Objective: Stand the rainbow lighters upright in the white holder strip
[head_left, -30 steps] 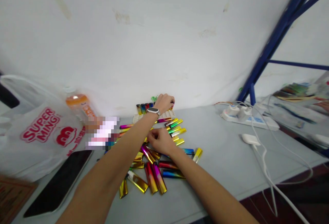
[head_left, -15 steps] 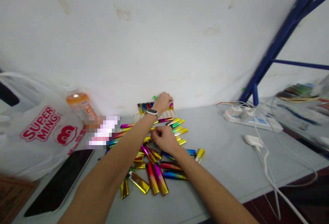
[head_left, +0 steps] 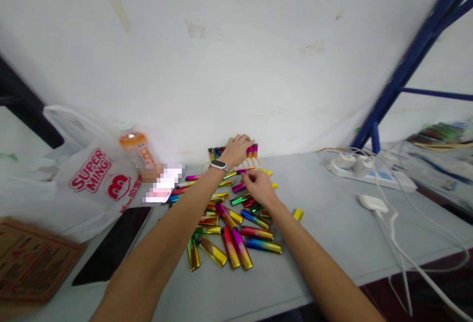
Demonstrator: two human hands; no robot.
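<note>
Shiny gradient-coloured lighters (head_left: 242, 249) lie in a loose pile on the grey table, many with gold ends. Behind them, against the wall, a pale tray with rows of holes (head_left: 254, 164) holds several upright lighters (head_left: 255, 151) along its back. My left hand (head_left: 238, 150), with a fitness band at the wrist, reaches over this row. Its fingers are bent down by the upright lighters; what they grip is hidden. My right hand (head_left: 260, 187) is over the far side of the pile, thumb and fingers pinched together. Anything between them is too small to make out.
At the left are a white plastic bag (head_left: 92, 189), an orange drink bottle (head_left: 136, 147), a blurred-out bright phone screen (head_left: 166, 184), a dark tablet (head_left: 114, 245) and a cardboard box (head_left: 37, 258). A power strip (head_left: 373, 171) with white cables and a blue metal frame (head_left: 399, 65) are at the right.
The view has shifted left, so things appear farther right. My right hand has moved farther back over the pile, towards the tray. My left hand stays at the row of upright lighters, its fingers stretched slightly more.
</note>
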